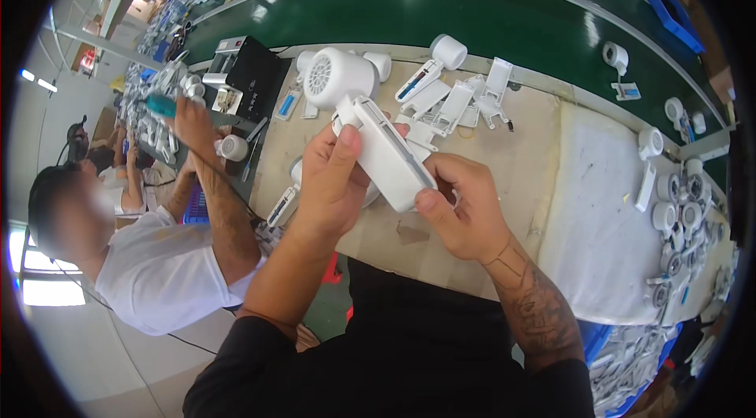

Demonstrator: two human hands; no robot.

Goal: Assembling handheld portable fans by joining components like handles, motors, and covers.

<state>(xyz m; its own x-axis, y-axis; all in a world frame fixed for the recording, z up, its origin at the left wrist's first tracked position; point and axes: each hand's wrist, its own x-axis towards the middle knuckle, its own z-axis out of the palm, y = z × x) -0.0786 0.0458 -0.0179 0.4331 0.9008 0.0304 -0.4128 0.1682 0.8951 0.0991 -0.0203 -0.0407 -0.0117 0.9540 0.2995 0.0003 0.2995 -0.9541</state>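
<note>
Over the front of the bench I hold a white handheld appliance [387, 157] with a round, slotted head and a long handle. The head points to the upper left and the handle slants down to the right. My left hand [335, 182] is closed round the handle near the neck, thumb on top. At the handle's lower end, my right hand [466, 209] grips with thumb and fingers. A grey strip runs along the handle's side. Just behind lie several white handle covers [453, 107] and a similar unit with an opened handle [419, 81].
A black box-shaped machine [250, 75] stands at the back left. Beside me on the left, a co-worker [173, 260] holds a teal tool [161, 105]. Beyond the bench runs a green conveyor [472, 5]. Round heads [669, 213] pile up at right, above a blue bin [598, 339] of white parts.
</note>
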